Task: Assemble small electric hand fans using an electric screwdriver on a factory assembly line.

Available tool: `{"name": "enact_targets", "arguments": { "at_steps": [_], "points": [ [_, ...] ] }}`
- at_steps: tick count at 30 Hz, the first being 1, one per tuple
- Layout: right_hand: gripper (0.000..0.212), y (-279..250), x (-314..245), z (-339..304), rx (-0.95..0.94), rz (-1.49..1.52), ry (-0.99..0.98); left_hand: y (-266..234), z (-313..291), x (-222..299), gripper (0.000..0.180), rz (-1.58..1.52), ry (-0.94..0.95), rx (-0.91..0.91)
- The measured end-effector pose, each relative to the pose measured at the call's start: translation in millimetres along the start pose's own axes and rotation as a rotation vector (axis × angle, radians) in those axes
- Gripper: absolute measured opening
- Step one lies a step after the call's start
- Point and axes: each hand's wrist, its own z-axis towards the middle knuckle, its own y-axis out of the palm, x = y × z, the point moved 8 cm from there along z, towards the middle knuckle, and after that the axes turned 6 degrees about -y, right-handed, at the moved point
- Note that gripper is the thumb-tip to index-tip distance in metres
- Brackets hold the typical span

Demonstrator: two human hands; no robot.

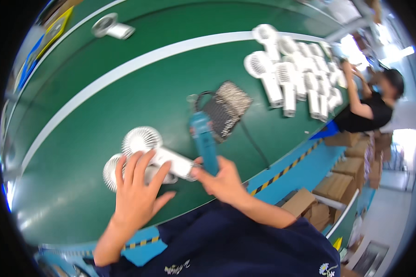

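Note:
My right hand (225, 183) is closed around the lower end of a teal power screwdriver (204, 141), which has a hook and a dark cord at its top. The thumb and fingertips of that hand are at the handle end of a white handheld fan (178, 162), seemingly touching it. Over the fans, my left hand (138, 189) has its fingers spread, the tips at the fan's round grille. A second white handheld fan (112, 173) lies partly hidden beneath this hand and the first fan. The screwdriver's tip is hidden by my right hand.
Beyond the screwdriver lies a dark block with rows of small metallic pieces (235, 98). Several white handheld fans (286, 76) are grouped at the far right, near a co-worker (372, 104). One more fan (118, 30) lies far left. Cardboard boxes (337, 184) stand beside the green table (88, 124).

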Motion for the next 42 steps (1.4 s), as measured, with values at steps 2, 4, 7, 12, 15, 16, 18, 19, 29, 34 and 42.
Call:
{"name": "enact_targets", "arguments": {
  "at_steps": [2,4,7,12,15,16,18,19,29,34,42],
  "points": [
    [0.03,16,-3,10,-0.089,0.061,0.012,7,-14,2,0.067,0.067,-0.087,-0.018],
    [0.029,32,-2,15,-0.243,0.12,0.019,0,-37,-8,0.053,0.048,-0.162,0.179],
    [0.028,32,2,11,-0.271,-0.048,0.064,0,-63,-23,0.037,-0.067,-0.392,0.357],
    [0.022,54,-6,3,-0.322,-0.173,-0.079,8,-72,-42,0.021,-0.338,-0.741,0.594],
    [0.02,83,0,-4,-0.432,-0.201,-0.101,9,-82,-46,0.033,-0.358,-0.833,0.643],
    [0.02,85,1,-3,-0.432,-0.185,-0.12,16,-83,-50,0.039,-0.34,-0.841,0.62],
    [0.019,83,2,-3,-0.457,-0.231,-0.117,16,-85,-53,0.041,-0.374,-0.867,0.612],
    [0.019,80,2,-4,-0.442,-0.275,-0.11,18,-81,-54,0.044,-0.426,-0.862,0.585],
    [0.021,0,10,-12,-0.155,0.246,0.06,21,-46,-43,0.062,-0.022,-0.856,0.394],
    [0.022,-18,-2,-17,-0.135,0.31,0.008,22,-18,-50,0.058,-0.095,-0.836,0.288],
    [0.018,-103,-9,-18,0.266,0.221,-0.37,32,-35,-61,0.056,-0.077,-0.902,0.212]
  ]
}}
